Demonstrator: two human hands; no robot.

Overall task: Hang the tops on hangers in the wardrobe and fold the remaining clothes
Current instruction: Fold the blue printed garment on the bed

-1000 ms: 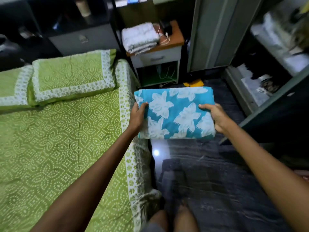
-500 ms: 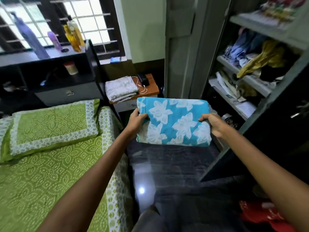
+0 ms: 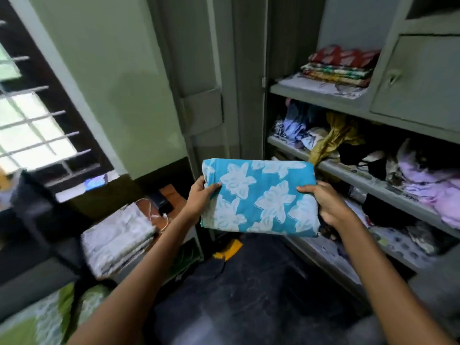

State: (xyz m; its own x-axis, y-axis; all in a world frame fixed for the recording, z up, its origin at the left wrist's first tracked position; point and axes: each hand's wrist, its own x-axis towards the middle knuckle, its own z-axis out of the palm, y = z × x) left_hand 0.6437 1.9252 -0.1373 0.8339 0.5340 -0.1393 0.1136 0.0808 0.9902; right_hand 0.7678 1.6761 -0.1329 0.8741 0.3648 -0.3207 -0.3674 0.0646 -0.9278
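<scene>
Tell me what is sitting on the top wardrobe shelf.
On the top shelf lies a neat stack of folded fabrics, red on top with patterned layers below, resting on a paper liner. The cabinet door hides the shelf's right part.

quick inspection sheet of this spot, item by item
surface: dark floor; green bed corner at lower left
job's things: folded blue floral cloth held in mid-air before the wardrobe shelves
clutter: loose clothes heaped on the middle shelf; folded stack on the top shelf; yellow item on the floor
grippers: left hand grips the cloth's left edge; right hand grips its right edge
cables: white cable on the nightstand
surroundings: barred window at left; folded white bundle beside the nightstand
</scene>
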